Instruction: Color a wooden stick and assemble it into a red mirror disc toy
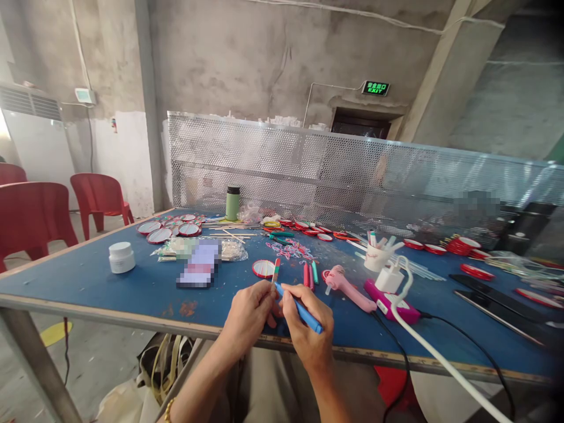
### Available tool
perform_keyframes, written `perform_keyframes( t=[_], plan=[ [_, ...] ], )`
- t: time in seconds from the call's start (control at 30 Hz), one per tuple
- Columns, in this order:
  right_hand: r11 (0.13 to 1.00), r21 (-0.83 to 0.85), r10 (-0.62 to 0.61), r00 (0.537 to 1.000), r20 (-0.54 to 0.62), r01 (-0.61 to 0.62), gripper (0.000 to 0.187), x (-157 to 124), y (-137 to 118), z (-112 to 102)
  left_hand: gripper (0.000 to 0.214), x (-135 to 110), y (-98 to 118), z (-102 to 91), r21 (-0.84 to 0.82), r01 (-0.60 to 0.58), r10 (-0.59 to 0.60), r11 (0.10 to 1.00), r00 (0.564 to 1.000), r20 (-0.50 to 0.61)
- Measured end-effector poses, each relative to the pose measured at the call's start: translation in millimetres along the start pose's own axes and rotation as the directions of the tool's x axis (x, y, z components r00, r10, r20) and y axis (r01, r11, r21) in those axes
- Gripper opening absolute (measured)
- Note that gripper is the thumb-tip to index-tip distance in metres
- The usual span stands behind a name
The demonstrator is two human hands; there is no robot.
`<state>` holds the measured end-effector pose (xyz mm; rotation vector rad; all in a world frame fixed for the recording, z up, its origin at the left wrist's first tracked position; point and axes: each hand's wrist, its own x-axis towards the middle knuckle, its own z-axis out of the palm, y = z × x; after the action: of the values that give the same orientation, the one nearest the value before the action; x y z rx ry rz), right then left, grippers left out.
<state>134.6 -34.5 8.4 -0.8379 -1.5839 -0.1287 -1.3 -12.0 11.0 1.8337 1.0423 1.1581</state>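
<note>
Leaning over a big blue table (pixel 150 305). Seeing a clear bag (pixel 235 248) lying just right of a phone (pixel 198 264), holding lots of pale wooden sticks (pixel 230 255). Seeing behind it a tall green bottle (pixel 232 207) standing up, wearing a black lid (pixel 233 190) and hiding its insides. Seeing on the left a short white jar (pixel 122 261), also wearing its lid (pixel 120 247) and hiding its insides. Seeing on the right a white paper cup (pixel 375 259) standing near a white plug (pixel 389 277), holding a bunch of pens and thin straws (pixel 373 238) leaning different ways.

Reaching in with both arms (pixel 215 361) from the near side, holding the hands close together near the table's edge, just in front of a round red-rimmed piece (pixel 263 269). Gripping a blue pen (pixel 309 318) like a pencil in the right hand (pixel 305 314), bending the fingers around it, slanting its back end down to the right. Pinching a small stick (pixel 277 271) in the left hand's (pixel 252 311) fingertips, pointing its red and green end up. Aiming the pen's tip at the stick's lower part, not telling for sure between touching and just beside.
</note>
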Motion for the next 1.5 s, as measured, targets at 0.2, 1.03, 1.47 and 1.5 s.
perform_keyframes(
  t=[0.2, 1.03, 1.47, 1.5],
  plan=[
    [1.0, -0.013, 0.007, 0.999, 0.032, -0.007, 0.014, -0.8, 2.4, 0.7, 0.024, -0.6, -0.9, 0.0, 0.019, -0.003, 0.003, 1.0, 1.0, -0.007],
    [1.0, -0.014, -0.011, 0.999, 0.035, 0.012, 0.014, -0.4, 1.5, 0.8, 0.025, 0.2, -0.6, 0.3, 0.0, -0.001, 0.001, 1.0, 1.0, -0.009],
    [0.999, -0.028, -0.017, 1.0, -0.002, 0.017, 0.015, 0.2, -0.7, 0.0, 0.024, 0.0, -0.7, -0.5, -0.01, 0.009, -0.009, 1.0, 1.0, 0.006],
    [0.999, -0.027, -0.017, 1.0, 0.004, 0.017, 0.015, 0.1, -0.6, 0.1, 0.023, -0.2, -0.5, -0.5, -0.003, 0.006, -0.006, 1.0, 1.0, 0.005]
  ],
)
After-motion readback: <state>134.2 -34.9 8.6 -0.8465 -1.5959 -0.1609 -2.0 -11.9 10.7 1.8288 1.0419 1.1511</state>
